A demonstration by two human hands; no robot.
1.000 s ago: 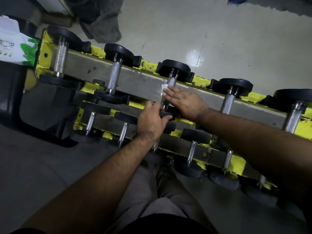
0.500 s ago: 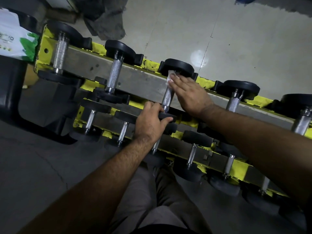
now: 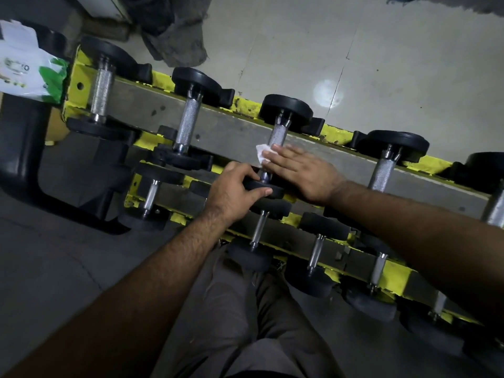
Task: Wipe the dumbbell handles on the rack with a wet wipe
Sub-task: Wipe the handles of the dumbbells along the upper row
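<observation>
Right hand [image 3: 300, 174] presses the wet wipe [image 3: 262, 154] flat-fingered on the third dumbbell's knurled handle [image 3: 278, 136], top rack [image 3: 231, 132] tier; left hand [image 3: 231, 192] grips its near plate [image 3: 266, 188]. Heavy, likely to roll; the limp wipe may snag on knurling.

A yellow two-tier rack [image 3: 335, 133] with grey steel rails runs diagonally across the floor. Dumbbells with black round heads and knurled silver handles are laid crosswise on both tiers. The third dumbbell handle [image 3: 278, 135] on the upper tier is partly covered at its near end by a small, crumpled white wet wipe [image 3: 262, 154], which is pressed against the metal.
</observation>
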